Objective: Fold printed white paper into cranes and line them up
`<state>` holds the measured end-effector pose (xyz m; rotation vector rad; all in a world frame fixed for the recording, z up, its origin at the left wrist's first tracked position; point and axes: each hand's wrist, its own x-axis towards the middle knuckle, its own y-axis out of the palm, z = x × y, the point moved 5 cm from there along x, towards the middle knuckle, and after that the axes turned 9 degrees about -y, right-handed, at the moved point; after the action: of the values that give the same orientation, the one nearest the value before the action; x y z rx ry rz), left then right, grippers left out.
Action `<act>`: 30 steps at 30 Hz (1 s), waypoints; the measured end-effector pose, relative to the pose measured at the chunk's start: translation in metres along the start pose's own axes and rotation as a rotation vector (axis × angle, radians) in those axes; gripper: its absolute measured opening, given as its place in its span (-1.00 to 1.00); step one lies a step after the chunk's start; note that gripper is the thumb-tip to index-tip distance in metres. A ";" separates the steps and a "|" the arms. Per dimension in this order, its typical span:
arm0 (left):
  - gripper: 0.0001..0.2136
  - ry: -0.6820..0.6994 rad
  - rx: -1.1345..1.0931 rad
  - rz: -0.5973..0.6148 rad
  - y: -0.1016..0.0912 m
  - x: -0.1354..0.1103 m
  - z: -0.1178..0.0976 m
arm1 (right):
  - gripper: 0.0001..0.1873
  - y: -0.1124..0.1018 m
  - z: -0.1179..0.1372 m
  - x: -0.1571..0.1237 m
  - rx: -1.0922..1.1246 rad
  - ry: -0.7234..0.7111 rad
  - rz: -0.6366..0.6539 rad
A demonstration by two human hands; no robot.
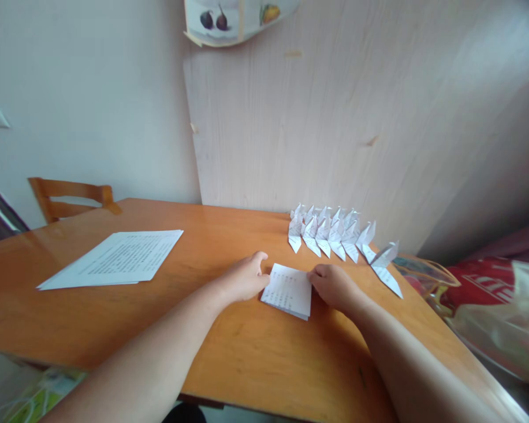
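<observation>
A folded square of printed paper lies on the table in front of me, its layers showing along the lower edge. My right hand pinches it at the upper right edge, fingers curled in. At its left side is my left hand, thumb and forefinger apart, with the thumb tip at the paper's left edge. Beyond the right hand stand rows of several folded paper figures with pointed tips. One more paper figure sits apart from them, closer to the table's right edge.
A stack of printed sheets rests on the left of the wooden table. Behind that is a wooden chair. Red and whitish bags crowd the right edge. A pale board rises along the back.
</observation>
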<state>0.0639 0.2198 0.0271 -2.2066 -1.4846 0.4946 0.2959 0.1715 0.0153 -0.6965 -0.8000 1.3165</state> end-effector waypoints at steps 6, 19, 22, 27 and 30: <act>-0.74 0.398 0.207 -0.053 0.010 -0.005 -0.031 | -0.73 0.001 0.002 0.001 -0.101 0.001 0.028; -0.55 0.475 0.298 0.276 0.053 -0.012 -0.016 | -0.73 0.000 0.007 0.002 -0.202 -0.032 0.051; -0.53 0.465 0.363 0.287 0.054 -0.012 -0.017 | -0.75 -0.001 0.009 0.001 -0.235 -0.033 0.050; -0.53 0.458 0.399 0.274 0.052 -0.015 -0.018 | -0.79 -0.002 0.011 -0.002 -0.275 -0.021 0.048; -0.51 0.443 0.407 0.280 0.051 -0.016 -0.015 | -0.81 -0.003 0.011 -0.003 -0.282 -0.015 0.046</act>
<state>0.1063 0.1859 0.0133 -2.0276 -0.7753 0.3261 0.2879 0.1682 0.0232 -0.9335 -0.9985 1.2630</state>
